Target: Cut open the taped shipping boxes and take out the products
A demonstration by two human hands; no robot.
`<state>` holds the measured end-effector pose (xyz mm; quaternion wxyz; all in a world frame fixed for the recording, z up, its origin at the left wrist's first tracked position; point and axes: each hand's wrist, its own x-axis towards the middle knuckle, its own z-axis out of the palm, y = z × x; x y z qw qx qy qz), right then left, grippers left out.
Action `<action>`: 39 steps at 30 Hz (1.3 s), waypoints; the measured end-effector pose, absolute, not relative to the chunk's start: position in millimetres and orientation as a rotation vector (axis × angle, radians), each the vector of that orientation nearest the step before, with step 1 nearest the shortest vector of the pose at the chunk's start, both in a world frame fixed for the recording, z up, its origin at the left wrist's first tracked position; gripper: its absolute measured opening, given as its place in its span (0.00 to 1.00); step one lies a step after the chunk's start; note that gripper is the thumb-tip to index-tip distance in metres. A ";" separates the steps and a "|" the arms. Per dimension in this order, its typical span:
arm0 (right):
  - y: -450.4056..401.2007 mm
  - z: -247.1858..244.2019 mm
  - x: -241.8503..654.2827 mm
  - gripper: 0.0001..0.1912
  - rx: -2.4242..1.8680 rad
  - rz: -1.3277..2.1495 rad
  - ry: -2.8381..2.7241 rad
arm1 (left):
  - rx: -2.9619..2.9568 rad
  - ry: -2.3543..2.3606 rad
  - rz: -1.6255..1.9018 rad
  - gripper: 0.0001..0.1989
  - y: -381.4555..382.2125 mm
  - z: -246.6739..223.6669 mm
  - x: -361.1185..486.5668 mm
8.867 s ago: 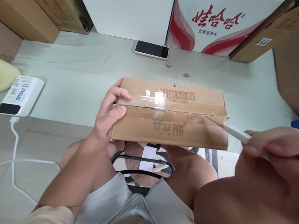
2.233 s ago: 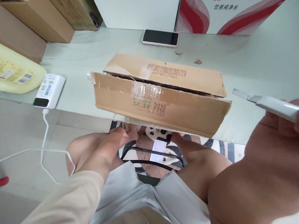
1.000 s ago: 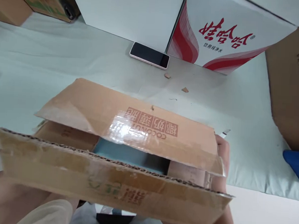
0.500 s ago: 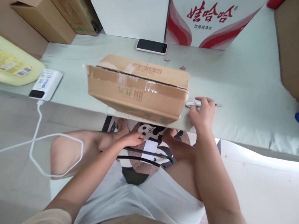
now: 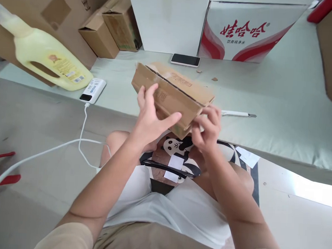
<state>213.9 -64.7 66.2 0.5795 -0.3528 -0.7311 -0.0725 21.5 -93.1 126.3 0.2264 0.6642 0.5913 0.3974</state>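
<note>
A brown cardboard box [image 5: 181, 97] sits at the front edge of the cloth-covered bench, turned at an angle, with a dark open seam along its top edge. My left hand [image 5: 151, 118] is in front of its near side, fingers and thumb spread; whether they press on the cardboard I cannot tell. At the box's right end, my right hand [image 5: 209, 128] has its fingers curled onto the lower corner, fingertips partly hidden. Just right of that hand, a white utility knife [image 5: 237, 113] lies on the cloth with its blade out.
A phone [image 5: 185, 60] and cardboard scraps lie behind the box. White cartons [image 5: 171, 24] stand at the back. On the left are a yellow jug [image 5: 49, 55] and a power bank [image 5: 93, 91] with a white cable. A panda-patterned mat [image 5: 172, 145] lies below.
My right hand has let go of the utility knife and moved left onto the box's corner. My left hand has risen from below to the box's near side. The box has turned.
</note>
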 end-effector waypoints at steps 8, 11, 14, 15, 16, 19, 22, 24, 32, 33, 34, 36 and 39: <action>-82.3 73.0 180.6 0.07 -0.857 -0.334 -1.716 | 2.119 1.519 1.039 0.53 -71.2 131.7 35.1; -72.8 76.7 188.0 0.13 -0.931 -0.286 -1.738 | 2.158 1.601 1.146 0.45 -63.5 130.9 31.0; -67.1 83.3 197.8 0.20 -1.026 -0.193 -1.717 | 2.316 1.669 1.272 0.37 -51.5 132.1 24.1; -65.7 85.7 201.1 0.22 -1.056 -0.161 -1.706 | 2.398 1.624 1.312 0.32 -47.2 133.7 21.8; -64.1 88.0 204.4 0.24 -1.082 -0.127 -1.697 | 2.478 1.539 1.362 0.26 -43.4 136.1 19.8; -56.3 92.6 215.1 0.28 -1.155 -0.027 -1.657 | 2.645 1.268 1.543 0.09 -40.6 146.3 18.4; -44.5 95.0 225.9 0.29 -1.244 -0.005 -1.598 | 2.800 1.206 1.393 0.08 -56.3 161.5 22.5; -39.1 98.9 231.4 0.30 -1.313 0.002 -1.625 | 2.874 1.195 1.067 0.08 -73.9 176.5 24.0; -55.9 133.2 227.4 0.24 -1.430 0.076 -2.141 | 2.624 1.110 -0.130 0.15 -66.0 260.2 23.3; -56.7 134.1 225.2 0.23 -1.407 0.066 -2.140 | 2.549 1.112 -0.255 0.17 -52.5 265.8 27.6; -56.5 134.0 223.0 0.21 -1.390 0.054 -2.126 | 2.478 1.114 -0.380 0.18 -38.5 269.1 32.8; -53.7 132.2 219.3 0.15 -1.373 0.040 -2.093 | 2.399 1.150 -0.538 0.18 -12.9 270.2 45.0; -49.4 130.6 217.6 0.12 -1.374 0.048 -2.072 | 2.350 1.169 -0.605 0.14 12.2 264.8 61.1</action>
